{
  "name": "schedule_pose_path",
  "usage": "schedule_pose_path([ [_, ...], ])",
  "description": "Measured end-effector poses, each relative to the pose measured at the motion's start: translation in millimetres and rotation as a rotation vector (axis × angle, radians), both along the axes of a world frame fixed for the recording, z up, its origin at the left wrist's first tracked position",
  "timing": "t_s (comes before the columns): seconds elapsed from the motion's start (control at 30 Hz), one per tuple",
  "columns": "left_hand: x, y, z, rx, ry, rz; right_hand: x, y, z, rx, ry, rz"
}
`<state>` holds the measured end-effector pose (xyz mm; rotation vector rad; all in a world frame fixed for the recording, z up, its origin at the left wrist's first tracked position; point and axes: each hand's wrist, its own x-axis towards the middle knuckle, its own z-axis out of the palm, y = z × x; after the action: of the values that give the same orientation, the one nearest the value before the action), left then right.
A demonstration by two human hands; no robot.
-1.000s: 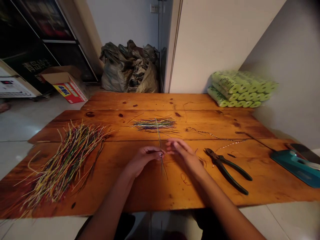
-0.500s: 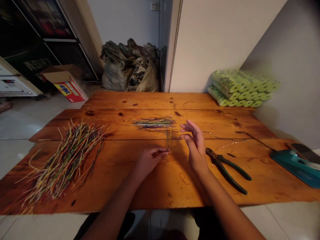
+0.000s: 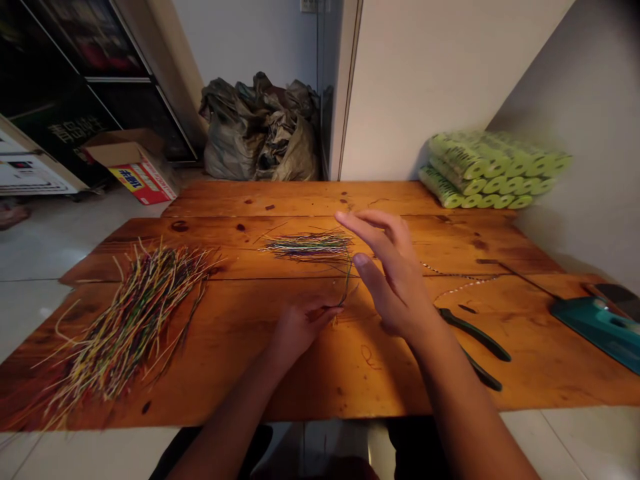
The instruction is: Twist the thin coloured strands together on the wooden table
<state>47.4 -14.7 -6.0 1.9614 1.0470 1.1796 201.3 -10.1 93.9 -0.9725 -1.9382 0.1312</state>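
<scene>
My left hand [image 3: 300, 330] pinches a few thin wires [image 3: 346, 283] between thumb and fingertips, low over the table, with their ends rising above the grip. Just right of them my right hand [image 3: 393, 273] is raised, fingers apart and nothing in it. Beyond the hands lies a neat bundle of thin coloured wires [image 3: 307, 247]. At the left a larger, looser heap of coloured wires [image 3: 135, 320] spreads toward the table edge. Pliers [image 3: 480, 337] with dark handles lie by my right forearm, which hides their jaws.
The wooden table [image 3: 225, 387] carries a teal tool [image 3: 590, 327] with a thin rod at the right and a twisted strand [image 3: 463, 275] near it. Green rolls [image 3: 490, 173] are stacked at the back right. Behind the table stand stuffed bags [image 3: 260, 133] and an open carton [image 3: 145, 173].
My right hand has moved up and its fingers now stretch left above the wires, while its forearm covers the pliers' jaws. The held wires have tilted right; my left hand still pinches them.
</scene>
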Motion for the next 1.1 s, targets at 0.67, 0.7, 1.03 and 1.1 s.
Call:
schedule_pose_path([
  [0.67, 1.5, 0.2, -2.5, -0.079, -0.035, 0.038, 0.8, 3.1, -2.3, 0.059, 0.051, 0.007],
  [0.7, 1.6, 0.4, -2.9, -0.083, -0.043, 0.031, 1.1, 3.1, -1.9, 0.076, 0.076, 0.000],
  [1.03, 1.3, 1.1, -4.8, -0.101, -0.052, 0.036, 11.0, 8.9, -4.7, -0.164, 0.485, -0.058],
  [1.1, 1.5, 1.0, -4.0, -0.082, -0.052, 0.044, 12.6, 10.1, -6.0, -0.201, 0.505, -0.036],
])
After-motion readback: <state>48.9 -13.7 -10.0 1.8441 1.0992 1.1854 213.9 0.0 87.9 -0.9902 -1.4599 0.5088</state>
